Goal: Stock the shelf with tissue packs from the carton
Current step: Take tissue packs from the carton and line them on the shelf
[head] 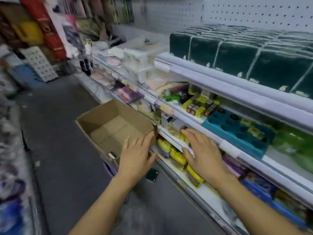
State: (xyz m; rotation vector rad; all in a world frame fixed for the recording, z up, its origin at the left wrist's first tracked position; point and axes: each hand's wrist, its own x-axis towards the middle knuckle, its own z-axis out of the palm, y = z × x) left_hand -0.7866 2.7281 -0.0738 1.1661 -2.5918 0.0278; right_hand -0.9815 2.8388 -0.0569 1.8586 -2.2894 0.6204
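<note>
Carton point(116, 126): on floor against shelf point(237, 85), looks emptied, long axis running away up-aisle; left hand point(137, 156) nearer, over its near corner, right hand point(201, 153) beside; both grips open, empty; tissue packs point(237, 55) stocked top right.

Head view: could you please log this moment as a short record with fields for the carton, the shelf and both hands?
carton: open on the floor by the shelving, no packs visible inside
top shelf: a row of dark green packs
left hand: fingers spread, at the carton's near corner, holding nothing
right hand: fingers spread, over a lower shelf edge, holding nothing
image: blurred
</note>
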